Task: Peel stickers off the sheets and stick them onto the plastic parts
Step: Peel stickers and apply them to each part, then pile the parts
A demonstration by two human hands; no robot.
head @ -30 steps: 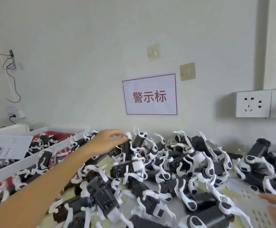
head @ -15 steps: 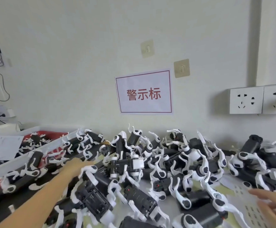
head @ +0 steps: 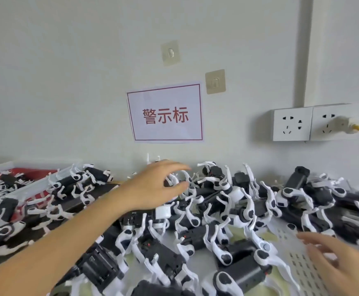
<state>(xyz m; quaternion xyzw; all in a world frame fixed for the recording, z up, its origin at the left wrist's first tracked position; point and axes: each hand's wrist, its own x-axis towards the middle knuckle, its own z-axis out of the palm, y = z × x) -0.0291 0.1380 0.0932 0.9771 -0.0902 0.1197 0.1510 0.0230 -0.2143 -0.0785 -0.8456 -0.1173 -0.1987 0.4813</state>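
The left hand [head: 155, 186] is hovering over the pile of black-and-white plastic parts [head: 217, 210] covering the bench [head: 197, 253] — fingers loosely spread, holding nothing. The right hand [head: 343, 261] is lying with fingers extended on the sticker sheet [head: 298, 251] at lower right, between the parts. Behind, a red-lettered sign [head: 165, 115] is hanging on the wall — sockets [head: 291, 124] to its right.

parts pile [head: 227, 210] ctr | tray [head: 31, 186] L | sticker sheet [head: 298, 251] R | sign [head: 165, 114] behind
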